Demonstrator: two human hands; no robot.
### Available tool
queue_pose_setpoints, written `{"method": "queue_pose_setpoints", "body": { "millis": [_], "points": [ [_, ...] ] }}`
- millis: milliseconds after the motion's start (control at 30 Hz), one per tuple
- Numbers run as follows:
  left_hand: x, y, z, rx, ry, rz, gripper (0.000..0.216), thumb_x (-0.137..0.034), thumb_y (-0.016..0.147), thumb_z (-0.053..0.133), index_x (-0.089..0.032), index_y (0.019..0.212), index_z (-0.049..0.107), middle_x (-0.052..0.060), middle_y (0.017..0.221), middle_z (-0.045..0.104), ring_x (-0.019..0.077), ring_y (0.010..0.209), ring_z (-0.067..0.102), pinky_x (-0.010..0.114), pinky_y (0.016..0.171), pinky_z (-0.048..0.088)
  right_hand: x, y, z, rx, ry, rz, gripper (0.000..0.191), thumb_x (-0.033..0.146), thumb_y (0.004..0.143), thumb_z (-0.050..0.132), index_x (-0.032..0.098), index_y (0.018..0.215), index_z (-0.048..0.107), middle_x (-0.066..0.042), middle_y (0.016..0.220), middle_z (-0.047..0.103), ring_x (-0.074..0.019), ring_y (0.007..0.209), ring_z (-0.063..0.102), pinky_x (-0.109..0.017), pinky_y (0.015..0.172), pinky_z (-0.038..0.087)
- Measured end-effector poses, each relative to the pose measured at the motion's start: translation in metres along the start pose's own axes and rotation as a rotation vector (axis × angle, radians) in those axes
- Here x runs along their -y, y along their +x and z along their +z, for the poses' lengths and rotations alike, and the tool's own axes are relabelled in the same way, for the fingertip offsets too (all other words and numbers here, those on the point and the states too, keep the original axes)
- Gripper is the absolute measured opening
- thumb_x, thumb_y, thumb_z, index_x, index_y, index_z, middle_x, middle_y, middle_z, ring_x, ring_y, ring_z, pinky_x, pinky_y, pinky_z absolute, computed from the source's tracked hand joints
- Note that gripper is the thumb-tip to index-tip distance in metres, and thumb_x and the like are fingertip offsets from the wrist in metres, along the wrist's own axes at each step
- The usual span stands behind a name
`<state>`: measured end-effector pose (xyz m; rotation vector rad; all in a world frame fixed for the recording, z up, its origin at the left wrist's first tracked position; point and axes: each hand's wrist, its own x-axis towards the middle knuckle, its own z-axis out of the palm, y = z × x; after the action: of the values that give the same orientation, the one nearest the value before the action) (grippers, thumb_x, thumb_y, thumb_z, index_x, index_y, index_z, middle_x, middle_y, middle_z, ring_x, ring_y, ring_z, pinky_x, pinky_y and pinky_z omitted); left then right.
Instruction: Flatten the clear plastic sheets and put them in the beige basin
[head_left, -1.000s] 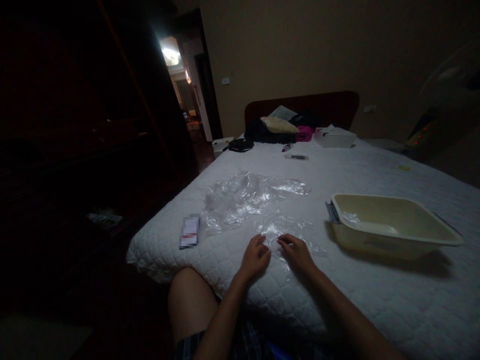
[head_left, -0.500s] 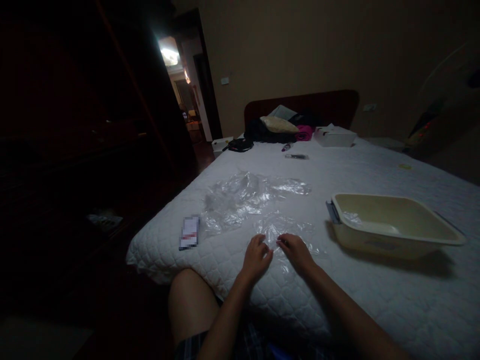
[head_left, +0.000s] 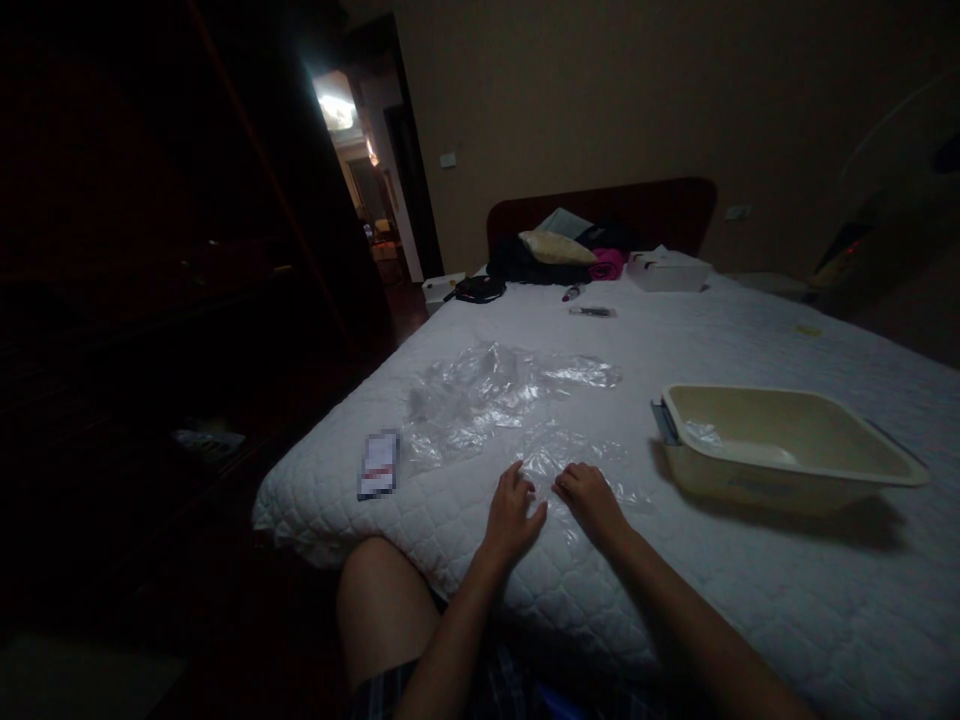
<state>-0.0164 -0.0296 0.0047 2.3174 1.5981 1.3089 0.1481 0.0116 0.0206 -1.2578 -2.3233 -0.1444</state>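
A clear plastic bag (head_left: 577, 455) lies spread on the white quilted bedding in front of me. My left hand (head_left: 512, 515) rests at its near left edge, thumb and fingers apart, with nothing visible between them. Close beside it, my right hand (head_left: 589, 497) has its fingertips pinched together on the film of the bag. Just beyond, a heap of crumpled clear plastic bags (head_left: 487, 385) covers the middle of the bed. The exact spot the right fingertips grip is partly hidden by the fingers.
A cream plastic bin (head_left: 795, 490) with grey handles stands on the right, a bit of clear plastic inside. To the left lies a phone-like flat object (head_left: 379, 465), blurred. Farther back are a small packet (head_left: 592, 312), a white box (head_left: 669, 272) and piled bedding (head_left: 540, 258).
The fingers of my left hand have spread slightly and drawn a little left. My right hand stays almost in place, its fingers a bit more curled.
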Motion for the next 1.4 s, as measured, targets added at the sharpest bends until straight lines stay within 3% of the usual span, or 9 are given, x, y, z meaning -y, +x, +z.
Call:
{"method": "queue_pose_setpoints", "body": {
  "millis": [167,233,467,700,933,1067,1267,1400],
  "points": [
    [-0.001,-0.003,0.001,0.057,0.123,0.23,0.007,-0.018,0.08,0.053,-0.019,0.085,0.058,0.006,0.104,0.057,0.0203,0.106,0.048,0.041,0.089,0.041,-0.001,0.001,-0.001,0.052,-0.009,0.014,0.016,0.025,0.083,0.05,0.018,0.073,0.062,-0.005,0.078,0.06,-0.017,0.076,0.052,-0.028,0.07,0.032],
    [-0.001,-0.004,0.001,0.096,0.131,0.248,0.007,-0.019,0.081,0.053,-0.02,0.085,0.058,0.004,0.096,0.06,0.019,0.101,0.051,0.043,0.091,0.039,-0.002,0.001,-0.005,0.073,0.009,0.022,0.019,0.025,0.084,0.048,0.018,0.073,0.062,-0.005,0.076,0.06,-0.0162,0.075,0.053,-0.027,0.07,0.033],
    [0.0,-0.004,-0.002,0.099,0.145,0.221,0.018,-0.02,0.081,0.053,-0.021,0.099,0.056,0.006,0.112,0.056,0.0218,0.113,0.045,0.047,0.095,0.035,-0.005,-0.007,-0.028,-0.015,0.091,0.007,0.018,0.021,0.085,0.044,0.017,0.088,0.061,-0.006,0.085,0.061,-0.017,0.082,0.054,-0.03,0.074,0.038],
    [-0.003,-0.015,0.0,0.007,0.18,0.29,0.022,-0.015,0.082,0.048,-0.019,0.103,0.053,0.009,0.114,0.056,0.0219,0.111,0.047,0.045,0.092,0.04,-0.012,-0.055,-0.04,-0.123,0.085,-0.204,0.022,0.017,0.083,0.042,0.017,0.097,0.059,-0.009,0.088,0.062,-0.0186,0.081,0.055,-0.033,0.072,0.042],
    [-0.016,-0.022,0.001,0.072,0.15,0.349,0.021,-0.016,0.083,0.045,-0.018,0.101,0.055,0.007,0.102,0.061,0.0189,0.098,0.055,0.041,0.089,0.043,0.006,-0.082,-0.053,0.088,0.11,-0.421,0.041,0.015,0.075,0.045,0.016,0.116,0.05,-0.012,0.105,0.058,-0.0225,0.097,0.05,-0.044,0.088,0.035],
    [-0.017,-0.02,-0.002,0.107,0.129,0.332,0.019,-0.016,0.083,0.044,-0.018,0.098,0.056,0.007,0.101,0.061,0.0185,0.098,0.055,0.043,0.091,0.042,0.009,-0.078,-0.047,0.134,0.092,-0.394,0.045,0.016,0.073,0.047,0.017,0.118,0.049,-0.013,0.11,0.056,-0.025,0.101,0.048,-0.046,0.09,0.033],
    [-0.016,-0.019,-0.005,0.107,0.122,0.329,0.018,-0.015,0.082,0.044,-0.018,0.095,0.057,0.007,0.099,0.062,0.0185,0.099,0.054,0.043,0.091,0.042,0.004,-0.064,-0.031,-0.054,0.091,-0.304,0.027,0.013,0.082,0.04,0.019,0.102,0.058,-0.008,0.088,0.063,-0.0191,0.082,0.055,-0.037,0.077,0.042],
    [-0.016,-0.019,-0.006,0.114,0.124,0.33,0.017,-0.015,0.082,0.045,-0.018,0.094,0.058,0.007,0.099,0.061,0.0184,0.1,0.054,0.042,0.092,0.041,0.004,-0.05,-0.032,-0.068,0.191,-0.228,0.026,0.013,0.081,0.042,0.017,0.103,0.056,-0.008,0.086,0.063,-0.019,0.081,0.054,-0.036,0.075,0.042]
  ]
}}
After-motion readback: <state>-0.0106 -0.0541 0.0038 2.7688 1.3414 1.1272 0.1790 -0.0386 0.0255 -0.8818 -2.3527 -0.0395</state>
